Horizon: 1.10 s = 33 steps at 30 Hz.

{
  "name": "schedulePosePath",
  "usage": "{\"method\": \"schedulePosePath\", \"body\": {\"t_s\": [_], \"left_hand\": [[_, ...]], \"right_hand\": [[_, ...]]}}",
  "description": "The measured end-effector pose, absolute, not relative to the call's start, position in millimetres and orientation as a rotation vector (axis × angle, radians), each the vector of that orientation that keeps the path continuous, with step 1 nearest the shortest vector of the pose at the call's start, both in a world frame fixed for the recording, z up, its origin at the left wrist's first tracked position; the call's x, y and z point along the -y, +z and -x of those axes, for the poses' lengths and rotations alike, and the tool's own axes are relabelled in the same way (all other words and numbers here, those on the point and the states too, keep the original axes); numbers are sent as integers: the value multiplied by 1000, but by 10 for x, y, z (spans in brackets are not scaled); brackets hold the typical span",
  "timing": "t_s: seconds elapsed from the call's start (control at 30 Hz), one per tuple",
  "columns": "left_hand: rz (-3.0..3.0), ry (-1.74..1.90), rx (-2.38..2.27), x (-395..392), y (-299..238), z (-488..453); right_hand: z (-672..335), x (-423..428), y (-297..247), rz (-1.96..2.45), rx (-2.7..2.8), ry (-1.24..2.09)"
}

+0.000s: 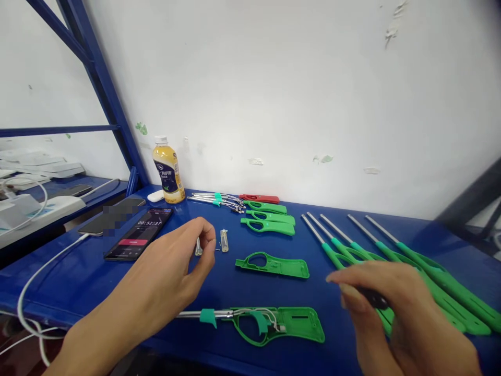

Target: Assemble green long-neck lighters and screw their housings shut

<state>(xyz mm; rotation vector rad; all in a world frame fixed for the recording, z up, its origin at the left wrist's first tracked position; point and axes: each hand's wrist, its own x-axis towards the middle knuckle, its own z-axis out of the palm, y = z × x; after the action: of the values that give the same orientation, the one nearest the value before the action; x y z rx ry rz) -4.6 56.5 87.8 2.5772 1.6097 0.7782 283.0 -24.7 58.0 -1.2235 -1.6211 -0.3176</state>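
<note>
My left hand [178, 261] is closed, its thumb and fingertips brought together just above the table. A small clear-and-silver part [199, 247] shows in the gap of its curled fingers; whether it is gripped or lies behind them I cannot tell. Beside the fingertips lies a small translucent part [224, 241]. My right hand [403, 308], slightly blurred, closes around a dark-handled object [373, 298], mostly hidden by the fingers. Between the hands lie an empty green lighter shell half [287, 267] and, nearer me, an open green lighter half [303, 326] with metal tube, wires and teal trigger in it.
Several assembled green lighters [434, 274] lie at the right. Further back are green shell halves [274, 227], a red one [260, 198] and metal tubes with wires [215, 198]. A yellow bottle [168, 172], a timer phone [139, 235] and a white cable [29, 292] are left.
</note>
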Motion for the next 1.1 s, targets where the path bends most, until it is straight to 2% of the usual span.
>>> {"method": "schedulePosePath", "body": {"t_s": [0.2, 0.5, 0.8, 1.1], "left_hand": [[-2415, 986, -1646, -647, 1100, 64], [-2424, 908, -1712, -916, 1078, 277], [-2388, 932, -1689, -930, 1117, 327], [-2507, 596, -1573, -1024, 868, 264]], "right_hand": [[-2745, -84, 917, 1161, 1940, -197], [-2718, -261, 695, 1286, 1899, -53], [-2125, -685, 742, 1709, 2272, -35], [-1552, -1247, 751, 1862, 2493, -61]]}}
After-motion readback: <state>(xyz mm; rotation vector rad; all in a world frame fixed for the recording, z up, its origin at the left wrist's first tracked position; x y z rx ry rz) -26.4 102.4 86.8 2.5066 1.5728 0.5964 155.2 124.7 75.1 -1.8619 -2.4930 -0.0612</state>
